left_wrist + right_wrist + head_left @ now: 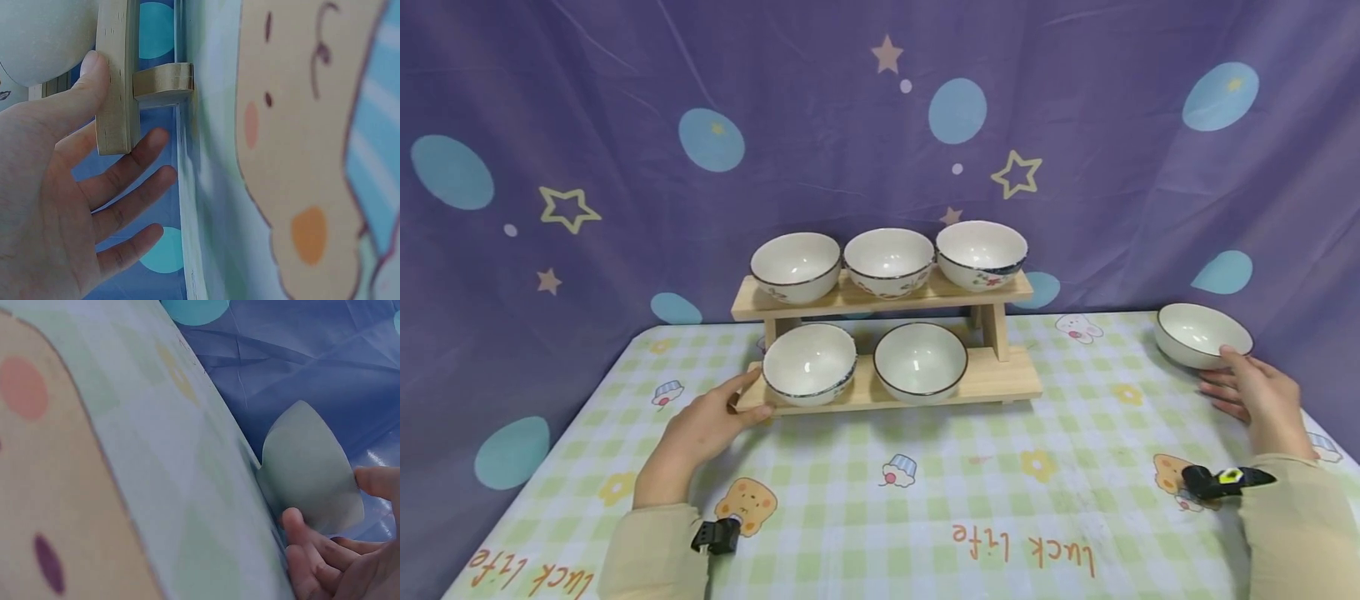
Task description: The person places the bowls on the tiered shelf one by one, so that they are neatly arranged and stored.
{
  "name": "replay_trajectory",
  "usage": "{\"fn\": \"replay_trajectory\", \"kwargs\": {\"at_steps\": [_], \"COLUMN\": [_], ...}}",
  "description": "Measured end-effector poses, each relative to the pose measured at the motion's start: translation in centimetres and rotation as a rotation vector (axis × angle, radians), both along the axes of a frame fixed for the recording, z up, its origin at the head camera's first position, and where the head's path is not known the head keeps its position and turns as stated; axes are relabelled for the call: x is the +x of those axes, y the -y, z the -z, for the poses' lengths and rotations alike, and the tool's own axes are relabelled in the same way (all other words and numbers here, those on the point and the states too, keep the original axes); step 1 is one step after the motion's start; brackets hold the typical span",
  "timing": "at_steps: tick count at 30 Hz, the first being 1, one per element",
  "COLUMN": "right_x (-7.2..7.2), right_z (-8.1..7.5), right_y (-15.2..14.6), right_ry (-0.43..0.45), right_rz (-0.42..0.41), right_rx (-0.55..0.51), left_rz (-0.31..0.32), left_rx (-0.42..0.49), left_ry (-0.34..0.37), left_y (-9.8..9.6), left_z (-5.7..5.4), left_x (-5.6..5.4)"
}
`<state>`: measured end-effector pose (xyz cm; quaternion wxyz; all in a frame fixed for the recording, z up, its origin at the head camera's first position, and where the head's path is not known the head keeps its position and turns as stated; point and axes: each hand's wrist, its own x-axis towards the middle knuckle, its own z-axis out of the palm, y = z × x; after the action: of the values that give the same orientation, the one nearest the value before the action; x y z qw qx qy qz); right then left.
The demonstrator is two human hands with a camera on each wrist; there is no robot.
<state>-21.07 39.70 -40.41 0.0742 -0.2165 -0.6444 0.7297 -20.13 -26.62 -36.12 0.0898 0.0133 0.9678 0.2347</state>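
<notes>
In the head view a two-tier wooden stand [1000, 379] carries white bowls with dark rims. My left hand [707, 421] grips the left end of its lower board [117, 106], thumb in front and index finger behind; the other fingers spread loosely. Nearest to that hand is the lower left bowl [808, 362], beside another bowl [920, 362]. At the far right, my right hand [1262, 396] holds a pale, dark-rimmed bowl [1198, 333], thumb at the rim and fingers against its outer side. The right wrist view shows this bowl [309, 469] with its foot close to the tablecloth.
On the upper tier [865, 302] stand a left bowl [795, 262], a middle bowl [889, 258] and a right bowl [981, 250]. A checked tablecloth [850, 517] with cartoon prints covers the table. Behind it hangs a purple curtain [820, 100] with stars and blue ovals.
</notes>
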Motion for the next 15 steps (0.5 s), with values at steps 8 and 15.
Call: {"fn": "replay_trajectory", "kwargs": {"at_steps": [8, 15], "right_x": [-0.29, -0.19], "right_z": [-0.23, -0.23], "right_y": [-0.2, 0.04], "right_ry": [0.032, 0.005], "right_rz": [-0.046, -0.031], "right_rx": [0.066, -0.007], "left_rz": [-0.007, -0.005], "left_rx": [0.002, -0.005], "left_ry": [0.003, -0.001], "left_y": [-0.07, -0.08], "left_z": [0.1, 0.09], "left_x": [0.01, 0.02]}}
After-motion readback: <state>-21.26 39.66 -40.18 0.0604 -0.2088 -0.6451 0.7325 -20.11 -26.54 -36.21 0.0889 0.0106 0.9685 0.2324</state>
